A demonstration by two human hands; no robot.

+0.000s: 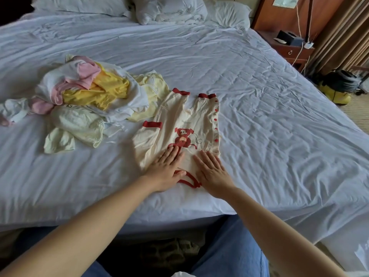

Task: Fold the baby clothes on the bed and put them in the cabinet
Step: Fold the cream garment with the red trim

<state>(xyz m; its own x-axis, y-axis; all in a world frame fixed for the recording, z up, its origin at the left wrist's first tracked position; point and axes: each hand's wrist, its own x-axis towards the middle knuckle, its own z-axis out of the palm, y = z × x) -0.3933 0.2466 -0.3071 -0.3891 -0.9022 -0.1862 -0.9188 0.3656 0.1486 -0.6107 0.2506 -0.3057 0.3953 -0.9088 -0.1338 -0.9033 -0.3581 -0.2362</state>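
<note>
White rumpled bedsheet (259, 92) carries a cream cotton baby romper with red trim (179, 124) at frame centre, long axis running upward from both flat hands, left hand (165, 166) and right hand (212, 170), which press its near end side by side.

Left hand (165, 170), right hand (212, 173), forearms (89, 222) bare to frame edge. Plain mid-blue denim jeans (229, 252) on both legs.

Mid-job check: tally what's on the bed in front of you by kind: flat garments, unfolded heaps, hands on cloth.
Cream romper spread flat: 1
Heap of unfolded clothes: 1 (pieces inside cannot be counted)
Hands pressing the romper: 2, left hand and right hand
Total: 4
</note>
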